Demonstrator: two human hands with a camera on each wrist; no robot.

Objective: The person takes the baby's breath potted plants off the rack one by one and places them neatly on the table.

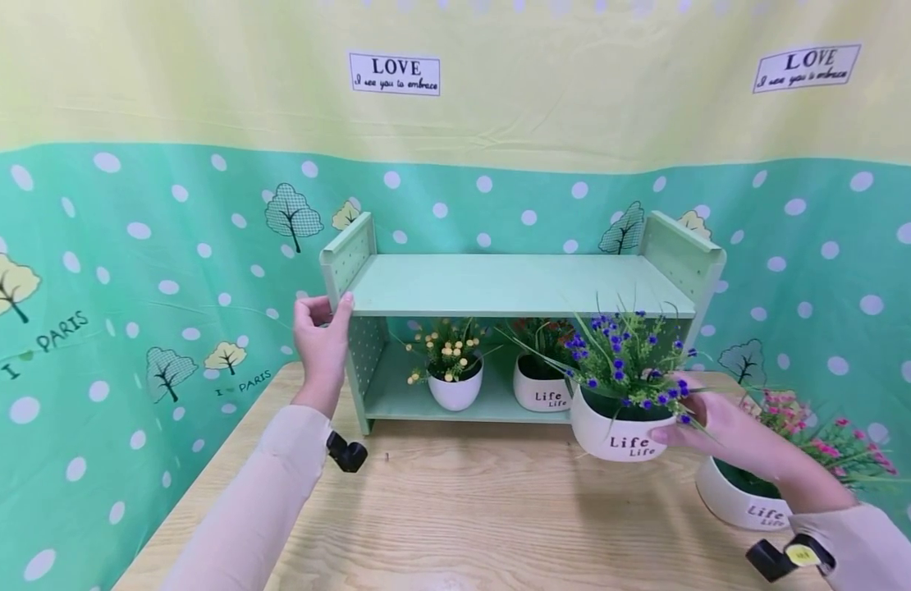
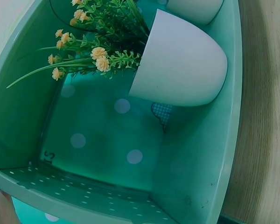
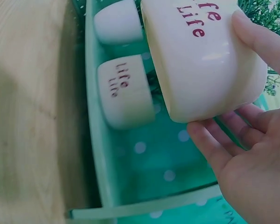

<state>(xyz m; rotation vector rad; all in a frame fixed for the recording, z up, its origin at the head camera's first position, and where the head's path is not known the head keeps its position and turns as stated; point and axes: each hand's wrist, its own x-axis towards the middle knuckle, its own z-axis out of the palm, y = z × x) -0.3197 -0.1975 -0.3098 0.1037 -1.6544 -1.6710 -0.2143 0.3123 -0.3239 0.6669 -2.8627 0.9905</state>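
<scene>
Right fingers (image 3: 209, 145) grip a rounded white "Life" pot (image 1: 621, 431) of violet-blue flowers (image 1: 618, 364), left fingers (image 1: 343, 313) the green shelf (image 1: 522, 283).

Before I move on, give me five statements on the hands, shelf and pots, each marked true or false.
The right hand holds the purple-flowered pot. True.
The left hand holds a pot. False: the left hand grips the shelf.
The yellow-flowered pot stands inside the shelf. True.
The pink-flowered pot is on the shelf. False: the pink-flowered pot is on the table.
In the head view, the red-flowered pot is right of the yellow-flowered pot. True.
</scene>
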